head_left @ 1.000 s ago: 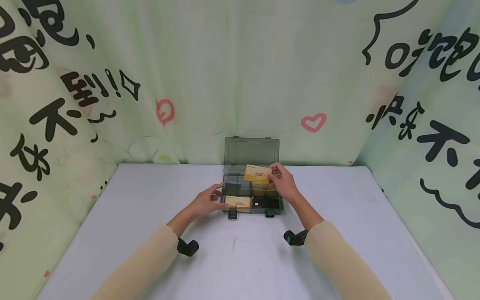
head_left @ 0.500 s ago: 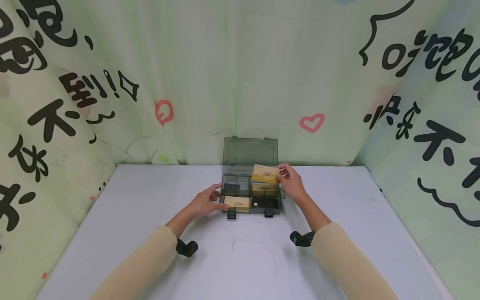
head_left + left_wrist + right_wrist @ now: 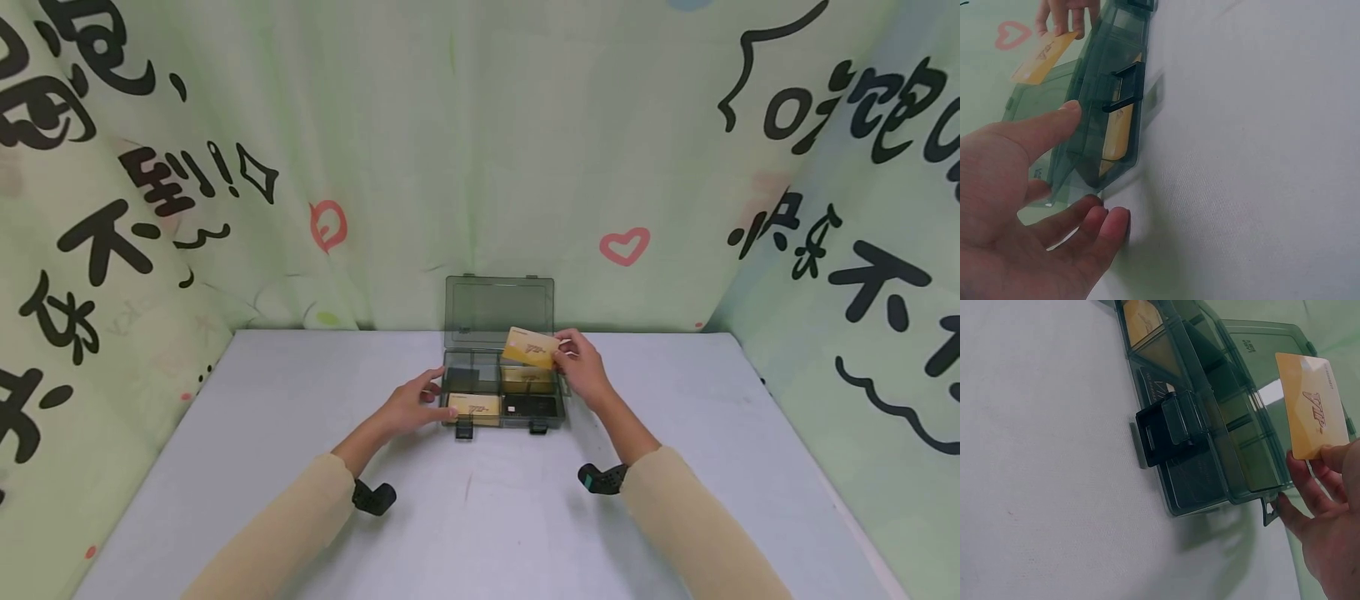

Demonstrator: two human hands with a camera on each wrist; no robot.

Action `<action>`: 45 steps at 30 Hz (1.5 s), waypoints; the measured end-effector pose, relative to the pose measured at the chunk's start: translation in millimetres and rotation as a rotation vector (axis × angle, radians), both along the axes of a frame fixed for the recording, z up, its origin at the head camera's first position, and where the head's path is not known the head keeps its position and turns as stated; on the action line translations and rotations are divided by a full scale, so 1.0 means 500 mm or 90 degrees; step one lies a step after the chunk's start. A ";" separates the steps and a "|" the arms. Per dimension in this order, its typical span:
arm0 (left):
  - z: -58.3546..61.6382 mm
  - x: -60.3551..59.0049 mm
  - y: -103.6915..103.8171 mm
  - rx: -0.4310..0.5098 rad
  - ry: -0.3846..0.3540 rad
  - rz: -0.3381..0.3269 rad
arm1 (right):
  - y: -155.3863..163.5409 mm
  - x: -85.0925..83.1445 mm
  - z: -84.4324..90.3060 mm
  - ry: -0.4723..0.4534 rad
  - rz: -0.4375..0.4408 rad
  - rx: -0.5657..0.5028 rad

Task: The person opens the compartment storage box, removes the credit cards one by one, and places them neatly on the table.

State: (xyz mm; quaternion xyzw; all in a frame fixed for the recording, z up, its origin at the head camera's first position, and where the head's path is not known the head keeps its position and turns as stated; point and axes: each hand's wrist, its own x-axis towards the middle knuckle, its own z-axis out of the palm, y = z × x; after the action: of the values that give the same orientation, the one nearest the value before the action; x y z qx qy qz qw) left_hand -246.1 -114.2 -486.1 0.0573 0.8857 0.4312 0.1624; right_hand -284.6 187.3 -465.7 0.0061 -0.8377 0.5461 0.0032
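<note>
A yellow card (image 3: 1313,406) marked "VIP" is pinched at one corner between the thumb and fingers of my right hand (image 3: 585,371). It is tilted above the back right compartment of a see-through grey-green divided box (image 3: 491,385). Beside the box's left end is my left hand (image 3: 408,402), its thumb at the front left corner and its fingers loosely bent along the side. Another yellow card (image 3: 474,406) lies in the front left compartment and yellow cards (image 3: 527,379) in the back right one. Dark cards (image 3: 530,406) sit in the front right compartment.
The box's see-through lid (image 3: 499,310) stands raised at the back. Two black latches, a left latch (image 3: 464,429) and a right latch (image 3: 538,427), hang off the front. A white table (image 3: 487,517) lies under everything, with a patterned curtain (image 3: 397,167) behind.
My right hand has shifted a little to the right with the yellow card, then stayed nearly still. The left hand keeps its place at the box's left end.
</note>
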 end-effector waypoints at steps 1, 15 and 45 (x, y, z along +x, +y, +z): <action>0.000 0.000 0.000 0.000 0.002 -0.001 | 0.000 0.000 0.000 0.000 0.002 -0.003; 0.004 0.002 0.002 -0.002 0.000 0.001 | 0.021 0.007 -0.001 0.006 -0.018 0.011; 0.002 0.000 0.000 0.004 -0.002 0.003 | 0.094 0.017 -0.004 0.000 -0.043 0.091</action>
State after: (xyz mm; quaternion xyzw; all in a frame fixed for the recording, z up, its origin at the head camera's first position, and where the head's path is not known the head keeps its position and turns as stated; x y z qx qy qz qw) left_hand -246.0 -114.4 -484.8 0.0546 0.8841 0.4346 0.1628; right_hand -276.1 234.3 -467.6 -0.0218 -0.8744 0.4842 0.0215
